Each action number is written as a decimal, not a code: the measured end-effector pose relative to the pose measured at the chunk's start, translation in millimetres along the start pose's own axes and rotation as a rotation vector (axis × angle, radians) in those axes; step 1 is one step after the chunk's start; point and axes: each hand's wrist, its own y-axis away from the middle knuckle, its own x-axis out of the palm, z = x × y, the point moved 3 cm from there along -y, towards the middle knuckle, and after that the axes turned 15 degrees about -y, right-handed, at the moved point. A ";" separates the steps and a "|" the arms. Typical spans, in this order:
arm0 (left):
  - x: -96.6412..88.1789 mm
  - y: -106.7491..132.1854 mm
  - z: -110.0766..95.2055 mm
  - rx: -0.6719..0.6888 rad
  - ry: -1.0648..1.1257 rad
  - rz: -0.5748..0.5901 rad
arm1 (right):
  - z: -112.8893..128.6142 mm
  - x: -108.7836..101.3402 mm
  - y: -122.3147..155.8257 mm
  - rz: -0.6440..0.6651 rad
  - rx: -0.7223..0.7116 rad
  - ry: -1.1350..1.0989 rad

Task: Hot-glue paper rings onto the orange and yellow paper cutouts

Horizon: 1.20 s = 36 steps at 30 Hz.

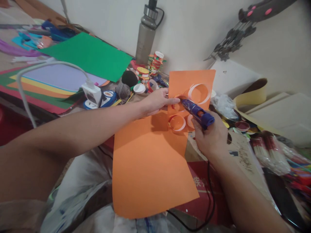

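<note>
My right hand (211, 137) is wrapped round a blue hot glue gun (198, 111), its nozzle pointing up and left. The nozzle tip is close to a small ring by my left fingers; whether it touches is hidden. With its thumb in front, my left hand (157, 100) grips the left edge of an upright orange sheet (191, 79). Several rings stand out from this sheet, among them a large white-edged ring (199, 94) and a smaller ring (177, 123). Below, a larger orange sheet (150, 165) lies over my lap and the table edge.
A grey water bottle (145, 35) stands against the wall. Coloured sheets, with a green sheet (89, 55) on top, lie left beside a white plug (92, 94). Bagged red-tipped sticks (269, 152) lie right. The gun's black cord (210, 194) loops down in front.
</note>
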 end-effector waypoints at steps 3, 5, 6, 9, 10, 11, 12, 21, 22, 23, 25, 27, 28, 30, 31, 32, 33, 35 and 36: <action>2.3 2.8 -3.4 -0.006 -0.019 -0.005 | 0.3 -0.6 0.1 -0.009 -0.014 0.007; 2.9 4.0 -4.6 -0.018 -0.017 0.001 | 0.2 -0.8 0.1 -0.008 -0.009 0.010; 2.7 3.9 -4.4 -0.025 -0.012 0.005 | 0.1 -0.8 0.1 -0.006 -0.005 0.011; 0.8 1.3 -1.2 -0.048 0.003 0.033 | 0.1 -0.4 -0.1 -0.002 0.001 0.009; -0.1 -0.1 0.1 -0.052 0.005 0.041 | 0.2 -0.1 -0.2 -0.001 -0.001 0.010; -0.9 -1.4 1.3 -0.055 0.004 0.048 | 0.5 0.0 -0.3 -0.002 -0.005 0.011; -1.4 -2.6 2.0 -0.055 0.002 0.053 | 0.8 0.2 -0.3 -0.002 -0.009 0.012; 1.1 0.0 -2.1 -0.118 0.053 0.024 | 2.2 -0.1 0.1 0.009 -0.004 -0.039; 1.6 0.5 -2.5 -0.125 0.053 0.018 | 2.3 -0.2 -0.1 0.007 -0.005 -0.054; 1.9 0.9 -2.9 -0.132 0.050 0.011 | 2.4 -0.3 -0.4 0.004 -0.009 -0.068; 2.4 1.6 -4.2 -0.144 0.034 -0.015 | 2.7 -0.4 -1.0 -0.001 -0.020 -0.091; 2.4 2.4 -5.9 -0.153 0.013 -0.051 | 2.8 -0.4 -1.7 0.003 -0.013 -0.102; 2.4 2.9 -7.0 -0.156 0.006 -0.065 | 2.7 -0.4 -1.9 0.009 0.001 -0.103; 2.3 4.1 -9.0 -0.154 0.003 -0.076 | 2.6 -1.0 -2.1 0.011 0.039 -0.096; 2.2 4.6 -9.7 -0.151 0.004 -0.078 | 2.8 -1.5 -2.2 0.007 0.059 -0.091; 2.0 5.1 -10.3 -0.147 0.007 -0.080 | 3.2 -2.1 -2.2 0.003 0.079 -0.087; 1.7 5.4 -10.5 -0.144 0.011 -0.083 | 3.8 -2.6 -2.2 0.001 0.098 -0.082; 1.2 5.5 -10.1 -0.142 0.024 -0.089 | 5.4 -3.0 -2.1 0.010 0.128 -0.069; 1.2 5.3 -9.5 -0.140 0.033 -0.088 | 6.2 -3.0 -2.0 0.019 0.137 -0.062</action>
